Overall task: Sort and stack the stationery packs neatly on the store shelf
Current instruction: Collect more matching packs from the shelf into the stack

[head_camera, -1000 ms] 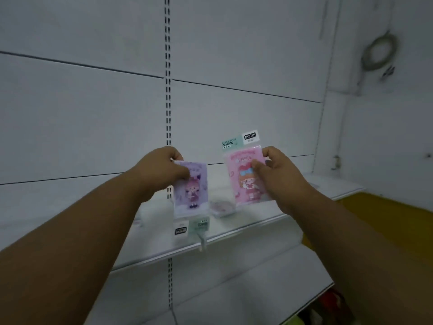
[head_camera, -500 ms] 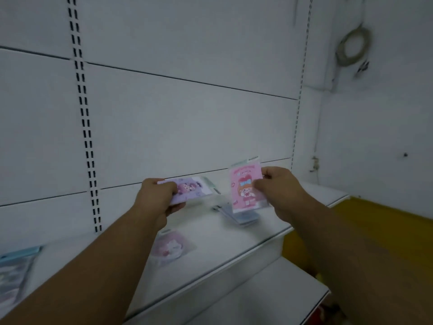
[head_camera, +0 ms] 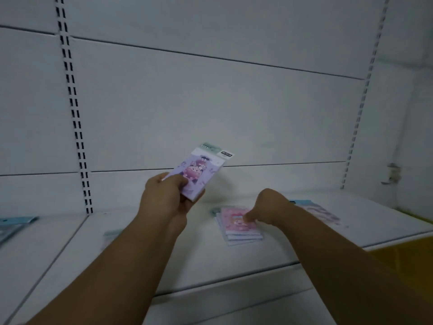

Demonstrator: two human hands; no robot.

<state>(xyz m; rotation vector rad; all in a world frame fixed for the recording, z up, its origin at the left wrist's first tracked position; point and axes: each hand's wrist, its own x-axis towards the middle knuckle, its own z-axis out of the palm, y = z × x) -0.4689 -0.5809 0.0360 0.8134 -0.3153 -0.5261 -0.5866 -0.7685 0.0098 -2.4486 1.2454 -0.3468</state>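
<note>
Head-camera view of a white store shelf (head_camera: 269, 254): the left hand (head_camera: 167, 198) is closed around a purple stationery pack (head_camera: 199, 173), holding it tilted above the shelf. The right hand (head_camera: 267, 207) presses its fingertips (head_camera: 248, 217) on a pink pack (head_camera: 236, 220) topping a small stack (head_camera: 243, 235) on the shelf; more packs (head_camera: 321, 212) lie blurred nearby.
</note>
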